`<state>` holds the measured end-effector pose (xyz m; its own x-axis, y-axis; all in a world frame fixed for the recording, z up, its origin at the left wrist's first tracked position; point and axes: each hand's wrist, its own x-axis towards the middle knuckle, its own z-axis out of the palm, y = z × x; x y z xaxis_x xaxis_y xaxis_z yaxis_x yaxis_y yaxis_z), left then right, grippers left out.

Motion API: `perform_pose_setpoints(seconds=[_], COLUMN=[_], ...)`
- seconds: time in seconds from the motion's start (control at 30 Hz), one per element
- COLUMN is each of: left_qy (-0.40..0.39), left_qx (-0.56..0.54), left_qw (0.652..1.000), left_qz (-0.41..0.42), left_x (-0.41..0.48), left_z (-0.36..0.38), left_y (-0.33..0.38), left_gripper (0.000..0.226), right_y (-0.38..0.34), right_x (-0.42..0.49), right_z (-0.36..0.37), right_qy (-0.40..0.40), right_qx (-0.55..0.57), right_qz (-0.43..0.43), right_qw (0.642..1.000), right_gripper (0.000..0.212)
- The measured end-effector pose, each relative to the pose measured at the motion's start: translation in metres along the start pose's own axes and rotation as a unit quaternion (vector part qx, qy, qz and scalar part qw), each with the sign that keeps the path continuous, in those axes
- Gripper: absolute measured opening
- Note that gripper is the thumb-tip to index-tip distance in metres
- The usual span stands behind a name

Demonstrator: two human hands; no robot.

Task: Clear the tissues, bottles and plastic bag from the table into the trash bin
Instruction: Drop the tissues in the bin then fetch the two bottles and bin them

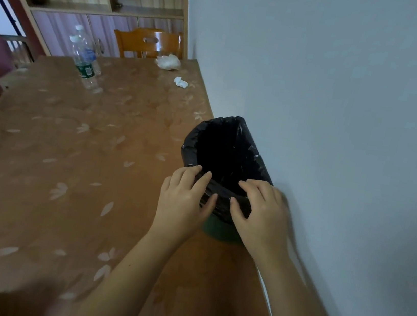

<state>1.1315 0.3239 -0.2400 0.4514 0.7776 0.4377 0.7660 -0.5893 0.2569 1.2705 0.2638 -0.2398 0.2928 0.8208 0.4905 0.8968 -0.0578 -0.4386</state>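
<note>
Bottle (pixel 84 58), tissues (pixel 180 82) and apparently a bag (pixel 168 61) lie well beyond both hands, left hand (pixel 182 200) and right hand (pixel 261 211) pinching the trash bin (pixel 228 160) liner's near rim.

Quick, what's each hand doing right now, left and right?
Left hand: closed on the near rim of the black bin liner.
Right hand: pinching the same rim, thumb outside, fingers over the edge.

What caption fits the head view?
Both hands grip the trash bin liner; bottle, tissues remain.
</note>
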Motion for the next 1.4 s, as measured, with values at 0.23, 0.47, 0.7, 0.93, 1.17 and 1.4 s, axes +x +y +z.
perform_pose_setpoints(seconds=[0.23,0.47,0.7,0.93,1.17,1.4], left_qy=[0.033,0.045,0.07,0.122,0.134,0.183], left_qx=[0.02,0.048,0.087,0.103,0.123,0.151], left_qw=[0.999,0.996,0.989,0.973,0.951,0.912], left_qz=[-0.022,-0.052,-0.094,-0.169,-0.252,-0.335], left_x=[-0.052,-0.12,-0.206,-0.315,-0.455,-0.537], left_z=[-0.03,-0.072,-0.13,-0.2,-0.257,-0.3], left_y=[0.005,-0.003,-0.03,-0.077,-0.135,-0.19], left_gripper=[0.034,0.035,0.036,0.035,0.036,0.032], right_y=[-0.026,-0.072,-0.146,-0.251,-0.373,-0.475], right_x=[-0.033,-0.084,-0.142,-0.217,-0.31,-0.364], right_z=[-0.011,-0.019,-0.022,-0.016,0.008,0.043], right_qy=[-0.01,-0.053,-0.087,-0.126,-0.159,-0.221], right_qx=[0.014,0.008,0.012,0.046,0.094,0.135], right_qz=[-0.058,-0.11,-0.156,-0.211,-0.279,-0.355], right_qw=[0.998,0.992,0.984,0.968,0.942,0.898], right_gripper=[0.03,0.032,0.033,0.034,0.037,0.033])
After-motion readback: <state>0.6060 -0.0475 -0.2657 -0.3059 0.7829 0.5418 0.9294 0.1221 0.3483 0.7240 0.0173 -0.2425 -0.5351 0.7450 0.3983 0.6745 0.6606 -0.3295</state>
